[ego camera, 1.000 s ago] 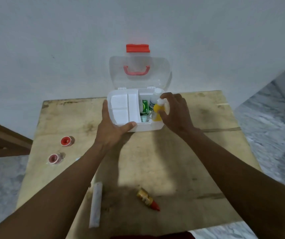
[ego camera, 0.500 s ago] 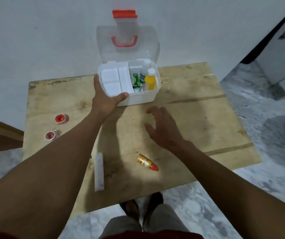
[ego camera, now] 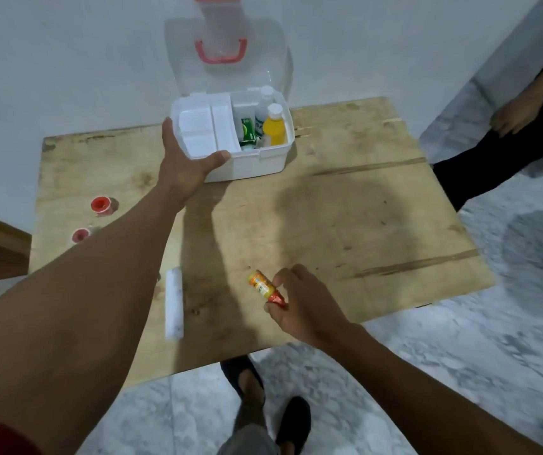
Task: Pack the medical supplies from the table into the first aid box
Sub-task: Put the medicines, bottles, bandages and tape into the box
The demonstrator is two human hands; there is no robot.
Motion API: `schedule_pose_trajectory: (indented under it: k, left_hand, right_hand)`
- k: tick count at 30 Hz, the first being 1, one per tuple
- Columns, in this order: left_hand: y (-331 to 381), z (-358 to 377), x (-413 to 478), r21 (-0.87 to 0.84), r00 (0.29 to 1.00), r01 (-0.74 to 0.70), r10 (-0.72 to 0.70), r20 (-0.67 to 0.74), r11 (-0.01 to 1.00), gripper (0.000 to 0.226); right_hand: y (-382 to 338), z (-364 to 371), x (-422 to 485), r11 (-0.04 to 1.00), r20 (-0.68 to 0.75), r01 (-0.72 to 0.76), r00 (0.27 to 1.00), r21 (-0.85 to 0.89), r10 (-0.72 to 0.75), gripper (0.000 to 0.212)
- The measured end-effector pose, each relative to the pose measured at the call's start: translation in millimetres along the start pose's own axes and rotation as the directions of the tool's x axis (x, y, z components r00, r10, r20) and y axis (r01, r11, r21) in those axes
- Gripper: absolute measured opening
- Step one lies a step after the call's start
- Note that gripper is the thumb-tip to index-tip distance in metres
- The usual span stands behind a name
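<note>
Plywood formed the surface (ego camera: 362,208) on which the white first aid box (ego camera: 250,165) stood, its clear lid (ego camera: 227,37) raised against the wall.

The left arm was stretched forward. The left hand (ego camera: 186,159) gripped the box at its near left corner, with the thumb laid along the front rim and the fingers running up the left wall.

The right forearm came in from the lower right. The right hand (ego camera: 303,300) was curled near the surface's near edge, with thumb and fingers pinching the red-capped end of a small orange bottle (ego camera: 261,285). The bottle's body pointed away from the palm, up and to the left. Whether it touched the surface could not be told.

Just right of the left thumb, the box's open compartment held a yellow bottle (ego camera: 275,129) with a white cap, a white bottle (ego camera: 263,108) behind it and a green packet (ego camera: 247,128) beside them.

A white roll (ego camera: 173,303) lay left of the right hand, close by the left forearm. Two red tape rolls (ego camera: 100,205) lay left of that forearm.

Print on the orange bottle and the green packet was too blurred to read.
</note>
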State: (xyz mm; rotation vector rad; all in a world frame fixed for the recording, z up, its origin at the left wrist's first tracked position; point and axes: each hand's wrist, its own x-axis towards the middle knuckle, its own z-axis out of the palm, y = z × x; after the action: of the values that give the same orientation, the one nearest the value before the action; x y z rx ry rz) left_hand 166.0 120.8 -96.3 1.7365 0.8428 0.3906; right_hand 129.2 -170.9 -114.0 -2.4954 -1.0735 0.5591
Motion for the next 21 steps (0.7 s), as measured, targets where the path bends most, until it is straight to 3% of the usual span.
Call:
schedule_pose_trajectory:
  k: [7, 10, 15, 21]
  left_hand:
    - [-2, 2, -2, -0.028, 1.0, -0.017, 0.017, -0.001, 0.999, 0.118]
    - [1, 1, -7, -0.053, 1.0, 0.005, -0.005, 0.006, 0.999, 0.118]
    - [8, -1, -8, -0.109, 1.0, -0.011, 0.013, 0.016, 0.994, 0.109]
    - [10, 0, -8, -0.106, 1.0, -0.009, 0.009, 0.0, 0.994, 0.11]
  right_hand:
    - [-6, -14, 21, 0.999, -0.069, 0.035, 0.997, 0.021, -0.034, 0.02]
    - [-17, -43, 45, 0.993, -0.172, 0.036, 0.985, 0.11, -0.016, 0.014]
    - [-39, -103, 88, 0.962, -0.379, 0.01, 0.92, 0.274, 0.098, 0.017]
    - [-57, -152, 130, 0.962, -0.526, 0.026, 0.841, 0.273, 0.127, 0.027]
